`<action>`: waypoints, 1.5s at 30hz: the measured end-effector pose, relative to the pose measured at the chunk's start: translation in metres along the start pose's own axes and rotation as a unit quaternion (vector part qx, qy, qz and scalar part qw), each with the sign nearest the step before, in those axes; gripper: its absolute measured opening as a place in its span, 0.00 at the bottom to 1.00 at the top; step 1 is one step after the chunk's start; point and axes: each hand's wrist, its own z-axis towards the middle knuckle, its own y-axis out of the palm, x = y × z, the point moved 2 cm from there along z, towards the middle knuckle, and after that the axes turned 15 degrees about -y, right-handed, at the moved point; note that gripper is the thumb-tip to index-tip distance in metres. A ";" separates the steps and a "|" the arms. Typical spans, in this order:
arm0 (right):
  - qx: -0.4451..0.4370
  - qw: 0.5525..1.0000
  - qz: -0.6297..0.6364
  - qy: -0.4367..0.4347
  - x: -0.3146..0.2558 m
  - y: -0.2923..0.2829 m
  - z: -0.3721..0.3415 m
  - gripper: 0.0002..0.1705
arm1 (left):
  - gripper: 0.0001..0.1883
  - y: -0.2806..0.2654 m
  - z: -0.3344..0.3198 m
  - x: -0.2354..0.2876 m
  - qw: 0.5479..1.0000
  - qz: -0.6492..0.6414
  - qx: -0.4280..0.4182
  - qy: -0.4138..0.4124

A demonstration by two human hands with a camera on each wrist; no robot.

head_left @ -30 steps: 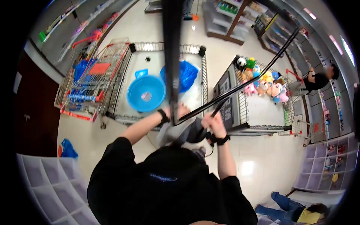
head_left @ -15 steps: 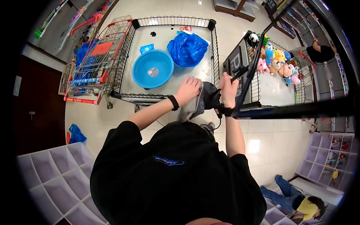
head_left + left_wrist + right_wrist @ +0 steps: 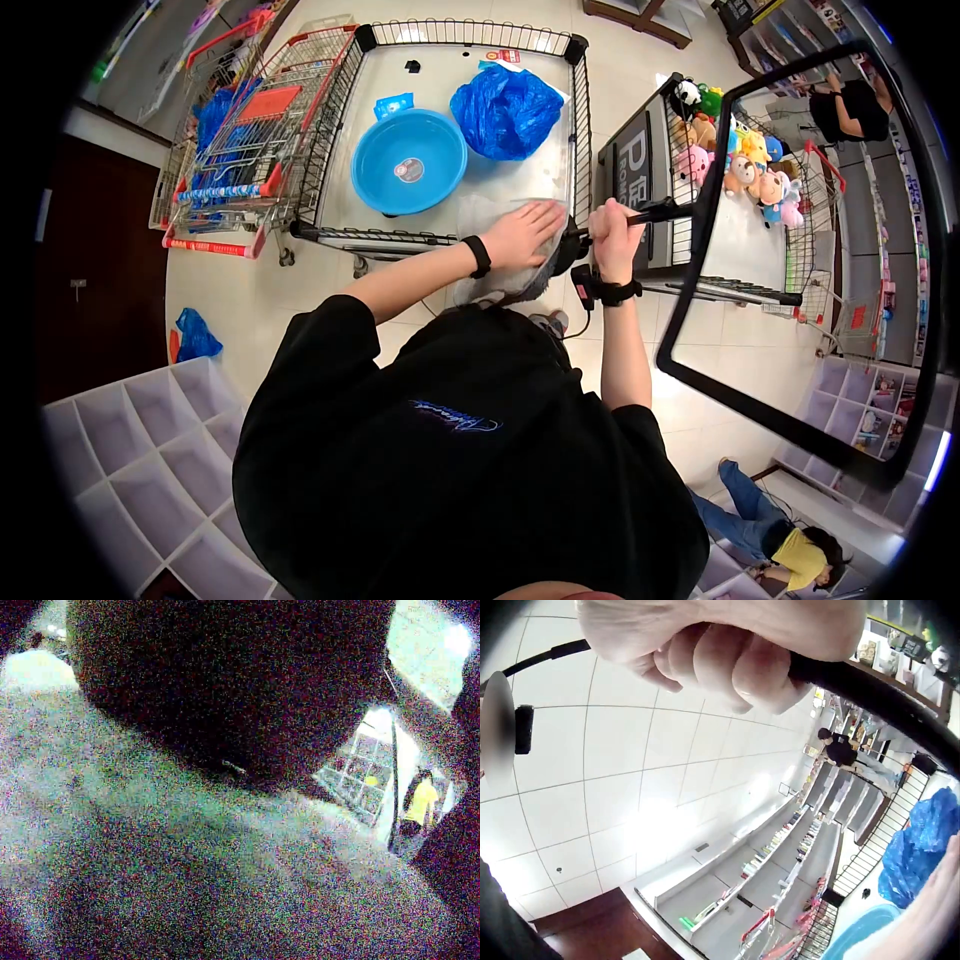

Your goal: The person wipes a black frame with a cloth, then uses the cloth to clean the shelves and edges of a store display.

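Black frame is hanging well right of the blue basin, overlapping the toy bin. Floor is opening between that and the basin's bin. Right hand is gripping the frame's rod; left hand is lying flat on grey cloth, lower right of the basin. Left wrist view is mostly showing grain. Panel right of the basin is bearing a large "P"; basin label is proving illegible.

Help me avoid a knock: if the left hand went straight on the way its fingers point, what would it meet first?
Probably the wire-sided cart holding the blue basin, at its right-hand side in the head view; depth is unclear, so the left hand might pass above it.
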 end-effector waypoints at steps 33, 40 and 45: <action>0.148 0.982 0.068 -0.092 -0.032 -0.048 0.027 0.31 | 0.45 -0.039 -0.024 -0.011 0.918 -0.235 0.134 -0.291; 0.149 0.982 0.019 -0.111 -0.034 -0.041 0.029 0.29 | 0.26 -0.001 -0.011 -0.010 0.672 -0.634 0.005 -0.382; 0.202 0.967 0.012 -0.153 -0.043 -0.049 0.032 0.30 | 0.21 0.009 -0.002 -0.009 0.691 -0.633 0.019 -0.348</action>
